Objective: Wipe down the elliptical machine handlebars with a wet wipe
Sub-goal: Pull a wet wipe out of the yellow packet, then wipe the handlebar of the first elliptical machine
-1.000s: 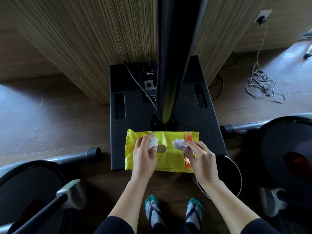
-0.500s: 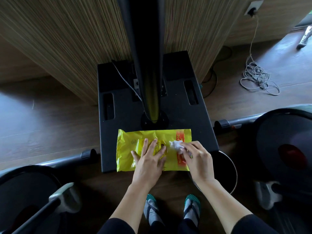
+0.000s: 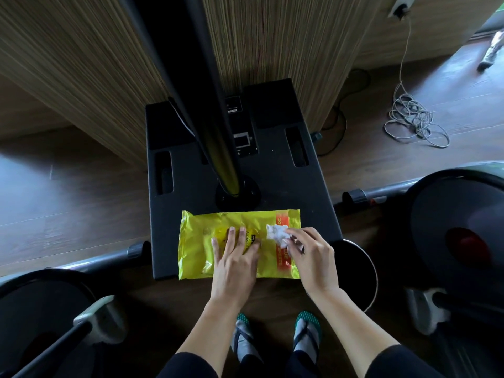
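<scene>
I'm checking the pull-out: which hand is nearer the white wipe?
Right. The right hand pinches the wipe at its right edge; the left hand lies flat on the yellow pack, just left of the wipe.

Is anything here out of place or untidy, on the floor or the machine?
A pale cord lies in a loose tangle on the wooden floor at the right, hanging down from a wall socket. Nothing looks spilled or broken.
</scene>
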